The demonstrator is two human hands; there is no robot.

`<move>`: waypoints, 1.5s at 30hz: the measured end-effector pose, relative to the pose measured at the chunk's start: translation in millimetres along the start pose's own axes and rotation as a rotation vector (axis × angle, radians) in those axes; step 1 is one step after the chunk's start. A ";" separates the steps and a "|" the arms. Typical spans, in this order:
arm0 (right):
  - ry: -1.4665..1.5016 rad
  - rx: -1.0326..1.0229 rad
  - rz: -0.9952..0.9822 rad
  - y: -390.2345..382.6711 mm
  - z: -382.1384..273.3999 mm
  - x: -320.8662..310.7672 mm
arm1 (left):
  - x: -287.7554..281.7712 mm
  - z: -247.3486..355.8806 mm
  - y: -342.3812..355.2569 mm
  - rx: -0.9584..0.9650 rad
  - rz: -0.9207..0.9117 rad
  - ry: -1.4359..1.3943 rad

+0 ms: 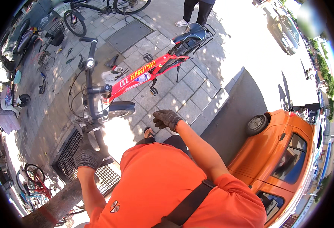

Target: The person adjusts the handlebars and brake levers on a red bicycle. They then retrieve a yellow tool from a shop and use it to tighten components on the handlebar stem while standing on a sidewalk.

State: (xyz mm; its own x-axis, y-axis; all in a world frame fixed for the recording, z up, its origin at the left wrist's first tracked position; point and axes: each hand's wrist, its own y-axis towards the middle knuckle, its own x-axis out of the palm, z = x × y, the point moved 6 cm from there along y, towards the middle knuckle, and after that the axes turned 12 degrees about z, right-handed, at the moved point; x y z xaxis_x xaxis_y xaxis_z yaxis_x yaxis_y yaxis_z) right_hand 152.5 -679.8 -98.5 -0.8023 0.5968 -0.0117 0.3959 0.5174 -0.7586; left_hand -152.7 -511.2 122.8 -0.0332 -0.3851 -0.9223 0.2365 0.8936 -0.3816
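A red bicycle point(138, 77) stands in front of me, its dark handlebar point(89, 81) turned across the left of the view. My left hand point(88, 155), in a dark knitted glove, is closed round the near handlebar grip beside a silver brake lever point(92, 141). Its fingertips are partly hidden. My right hand point(167, 119), gloved alike, hangs in the air right of the front wheel point(117, 109). Its fingers are loosely bent and slightly apart, with nothing visible in them. The black saddle point(190, 32) is at the bicycle's far end.
An orange car point(277, 140) stands at the right beside a dark ramp point(235, 106). A metal grate point(70, 150) and a tree trunk point(56, 203) are at the lower left. Tools point(69, 52) and a loose saddle point(112, 61) lie on the paving. A person point(198, 11) stands beyond the bicycle.
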 end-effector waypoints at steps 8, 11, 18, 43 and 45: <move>0.289 0.056 0.152 85.5 -49.5 -117.2 | 22.9 17.6 -2.4 -0.223 0.232 0.033; 0.397 -0.021 0.256 130.8 -83.2 -200.6 | 45.6 22.1 -4.5 -0.215 0.411 0.090; -0.111 -0.820 0.778 212.2 -294.2 -397.9 | 64.7 37.6 -13.5 -0.580 0.485 0.142; -1.019 -0.742 0.769 301.6 -439.6 -290.3 | 72.2 -40.5 31.7 -0.756 0.620 0.071; -0.993 -0.762 0.780 293.4 -437.4 -287.4 | 86.0 -72.9 32.4 -0.766 0.592 0.167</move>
State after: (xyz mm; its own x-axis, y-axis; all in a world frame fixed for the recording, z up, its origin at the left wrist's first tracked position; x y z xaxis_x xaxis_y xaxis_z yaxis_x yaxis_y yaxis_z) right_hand 694.7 -431.2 -32.8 -0.1264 0.3768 -0.9176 0.7436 0.6483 0.1638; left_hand -218.7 -498.4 26.7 -0.2631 0.1586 -0.9517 -0.4331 0.8620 0.2634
